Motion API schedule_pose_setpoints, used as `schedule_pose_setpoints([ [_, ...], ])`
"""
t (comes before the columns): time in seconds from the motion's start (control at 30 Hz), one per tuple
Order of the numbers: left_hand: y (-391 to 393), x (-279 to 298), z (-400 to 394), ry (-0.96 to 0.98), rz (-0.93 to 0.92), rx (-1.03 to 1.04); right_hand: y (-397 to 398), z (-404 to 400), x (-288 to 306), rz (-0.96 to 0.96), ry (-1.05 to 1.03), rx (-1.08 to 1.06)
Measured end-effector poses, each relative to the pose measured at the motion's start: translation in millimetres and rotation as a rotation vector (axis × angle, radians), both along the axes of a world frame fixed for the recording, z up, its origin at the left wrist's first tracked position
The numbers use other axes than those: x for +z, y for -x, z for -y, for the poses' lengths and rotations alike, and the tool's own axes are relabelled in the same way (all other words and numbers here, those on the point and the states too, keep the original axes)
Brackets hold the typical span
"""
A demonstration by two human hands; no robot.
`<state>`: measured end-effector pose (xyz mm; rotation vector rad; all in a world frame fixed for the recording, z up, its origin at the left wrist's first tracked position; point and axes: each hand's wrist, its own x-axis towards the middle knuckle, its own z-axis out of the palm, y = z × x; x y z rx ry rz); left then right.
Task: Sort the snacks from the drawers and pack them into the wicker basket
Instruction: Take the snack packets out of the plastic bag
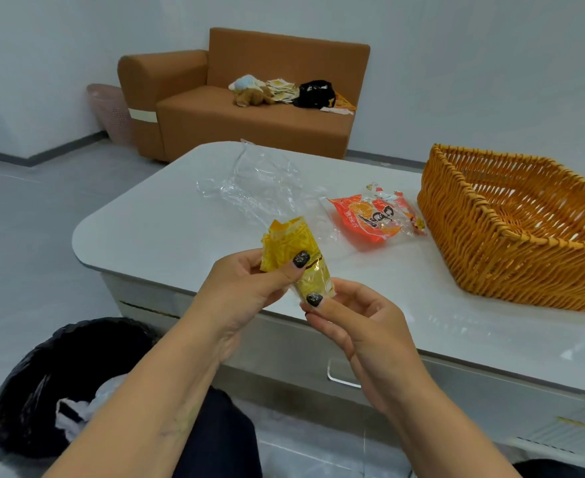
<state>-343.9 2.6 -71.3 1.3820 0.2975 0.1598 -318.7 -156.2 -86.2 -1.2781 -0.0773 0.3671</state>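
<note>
While you sit at the table, this is what your head camera takes in:

Surface: your white table (167, 215) with rounded corners fills the middle; a drawer front with a clear handle (343, 374) faces you below its near edge.
Room: pale floor and walls; a brown sofa (249, 122) stands at 12 o'clock behind the table, with soft toys (249, 93), flat packets and a black bag (315, 94) on its seat. A pink bin (110, 110) stands at the sofa's left end.
Basket: the wicker basket (512, 250) sits on the table at 2 o'clock, well apart from your hands.
On the table: a red-orange snack packet (374, 219) lies just left of the basket; crumpled clear plastic (260, 181) lies at 12 o'clock beyond your hands.
Grip: your left hand (246, 288) pinches the upper part of a yellow snack wrapper (294, 250), thumb on its front; your right hand (356, 326) pinches its lower end with thumb and fingers. Both hands are grasping it.
Snack position: the yellow wrapper is held in the air above the table's near edge, tilted, top end toward 11 o'clock.
At 7 o'clock: a black-lined waste bin (36, 381) with white plastic inside, on the floor beside your left forearm.
Hard to make out: the print on the yellow wrapper is blurred; the basket's right side is cut off by the frame; its floor is only partly visible.
</note>
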Motion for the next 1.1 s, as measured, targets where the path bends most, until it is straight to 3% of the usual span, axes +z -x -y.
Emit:
schedule_pose_setpoints([
  [0.4,56,-40,-93,0.312,0.091,0.071,30,-94,-16,0.057,0.217,0.097],
  [0.5,70,-69,-125,0.289,0.059,0.164,35,-124,-39,-0.041,0.285,0.211],
  [0.63,85,-128,-169,0.253,-0.125,0.369,39,-148,-94,-0.224,0.452,0.300],
  [0.73,97,-174,-211,0.042,-0.359,0.463,37,-156,-119,-0.325,0.586,0.326],
  [0.87,103,-220,-249,-0.388,-0.604,0.473,30,-173,-125,-0.328,0.570,0.385],
  [1.1,73,-296,-260,-0.899,-1.021,0.060,30,-192,-142,-0.300,0.615,0.470],
])
